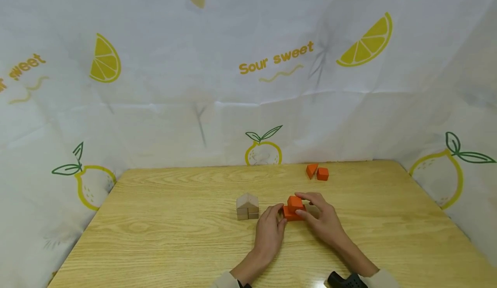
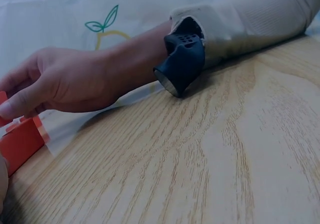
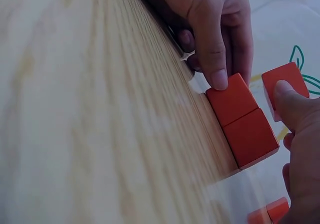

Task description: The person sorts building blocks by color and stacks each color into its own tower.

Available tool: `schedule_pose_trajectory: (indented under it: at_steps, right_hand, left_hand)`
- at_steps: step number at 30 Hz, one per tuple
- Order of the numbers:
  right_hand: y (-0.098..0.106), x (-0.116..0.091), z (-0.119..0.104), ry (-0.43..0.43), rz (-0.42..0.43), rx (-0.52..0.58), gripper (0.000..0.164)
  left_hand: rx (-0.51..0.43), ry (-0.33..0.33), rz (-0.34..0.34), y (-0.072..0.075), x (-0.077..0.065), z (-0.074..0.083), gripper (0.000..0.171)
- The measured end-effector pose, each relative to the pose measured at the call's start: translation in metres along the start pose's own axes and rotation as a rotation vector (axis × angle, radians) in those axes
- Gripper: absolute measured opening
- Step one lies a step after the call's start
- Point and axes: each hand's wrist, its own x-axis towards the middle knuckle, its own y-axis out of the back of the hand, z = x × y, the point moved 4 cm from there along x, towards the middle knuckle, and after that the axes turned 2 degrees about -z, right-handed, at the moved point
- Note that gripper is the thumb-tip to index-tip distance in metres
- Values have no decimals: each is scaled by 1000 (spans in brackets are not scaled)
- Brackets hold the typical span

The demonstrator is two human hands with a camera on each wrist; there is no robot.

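Two orange-red blocks lie side by side on the table, touching. My left hand holds the left end of this pair, its thumb on the near face and its fingers behind. An orange-red cube is pinched between the thumb and fingers of my right hand. In the right wrist view a narrow gap separates the cube from the blocks below. Left of my left hand stands a small house-like stack of plain wooden blocks with a peaked top.
An orange-red triangular block and another orange-red cube lie toward the table's back right. The wooden table ends against a white curtain printed with lemons. A dark wrist device sits at my right cuff.
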Motion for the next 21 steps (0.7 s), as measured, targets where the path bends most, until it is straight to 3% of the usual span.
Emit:
schedule_pose_trajectory:
  at_steps: [8, 17, 21]
  right_hand:
    - [-3, 1, -3, 68, -19, -28, 49]
    - [-7, 1, -6, 125, 56, -50, 54]
    - [-9, 1, -6, 131, 46, -45, 55]
  left_hand:
    - [-26, -29, 31, 3, 1, 2, 39]
    - [-126, -12, -4, 2, 1, 0, 51]
    - [-133, -21, -1, 3, 0, 0, 53]
